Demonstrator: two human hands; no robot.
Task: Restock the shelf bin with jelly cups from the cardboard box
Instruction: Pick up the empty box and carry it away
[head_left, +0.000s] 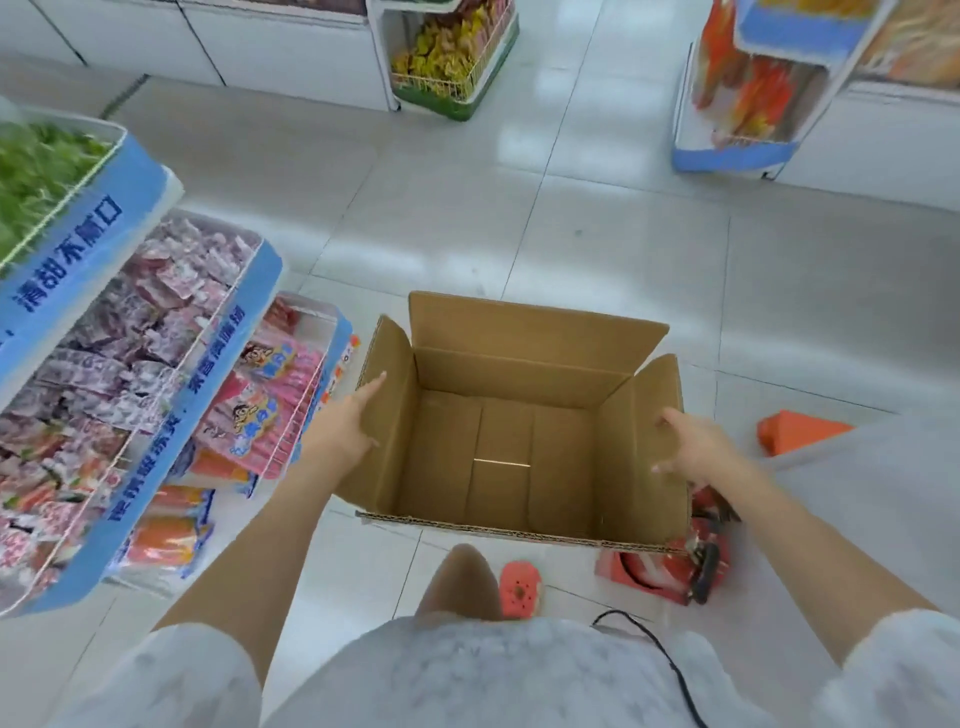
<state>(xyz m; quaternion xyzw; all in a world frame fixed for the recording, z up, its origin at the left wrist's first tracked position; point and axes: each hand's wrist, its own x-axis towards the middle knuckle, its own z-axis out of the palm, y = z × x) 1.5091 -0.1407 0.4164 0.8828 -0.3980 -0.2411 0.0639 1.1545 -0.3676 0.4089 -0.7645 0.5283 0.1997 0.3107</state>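
The box (511, 431) is seen open on the floor, its inside bare. Its left flap is touched by the left hand (347, 422) with straight fingers; the right hand (693, 451) is spread beside the right flap, holding nothing. Blue Chinese lettering, partly blurred, is printed on the shelf (104, 218) fronts; no jelly cups can be made out.

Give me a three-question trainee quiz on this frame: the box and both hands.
1. True or false: the cardboard box has jelly cups in it.
2. Which hand lies against the box's side flap: A left hand, B right hand?
3. Fill in: the box stands on the tiled ____.

Key: 1 false, it shows only bare cardboard. 2 A; the right hand reaches toward the other flap with fingers spread. 3 floor.
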